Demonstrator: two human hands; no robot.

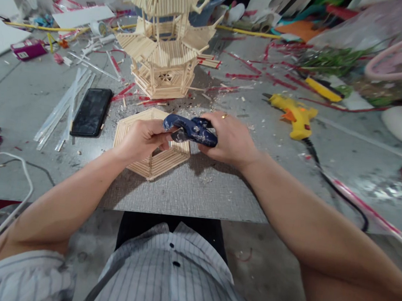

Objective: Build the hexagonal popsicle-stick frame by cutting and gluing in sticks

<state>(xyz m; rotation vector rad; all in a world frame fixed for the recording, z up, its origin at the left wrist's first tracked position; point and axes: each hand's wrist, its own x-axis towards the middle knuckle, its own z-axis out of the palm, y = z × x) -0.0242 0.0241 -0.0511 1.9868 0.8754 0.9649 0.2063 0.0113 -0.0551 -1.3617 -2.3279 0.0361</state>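
My right hand is wrapped around a dark blue hand cutter, whose handle is smeared with pale marks. Close by, my left hand is closed in a pinch near the cutter's jaws; what its fingers hold, if anything, is hidden. Beneath both hands lies a flat hexagonal frame made of thin wooden sticks, partly covered by my left hand. Behind it stands a tiered pagoda model built from the same kind of sticks.
A black phone and clear glue sticks lie to the left. On the right rests a yellow glue gun, its black cord running over the front edge. Red plastic strips, a yellow-handled knife and wood scraps litter the grey table.
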